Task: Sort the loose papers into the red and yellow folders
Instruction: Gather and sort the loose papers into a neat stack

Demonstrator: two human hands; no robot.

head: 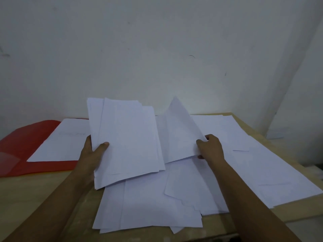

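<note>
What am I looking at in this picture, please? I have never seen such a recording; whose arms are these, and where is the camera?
There is no machine here. A person wears one wide-angle camera on the head, so you look forward and down along that person's own bare arms.

The left hand grips a stack of white papers, lifted and tilted. The right hand pinches a single sheet that stands up beside the stack.

Below them, on a wooden table, lie more loose papers, overlapping. At the left lies an open red folder with a white sheet on it. No yellow folder shows in this view. Behind is a plain pale wall.
</note>
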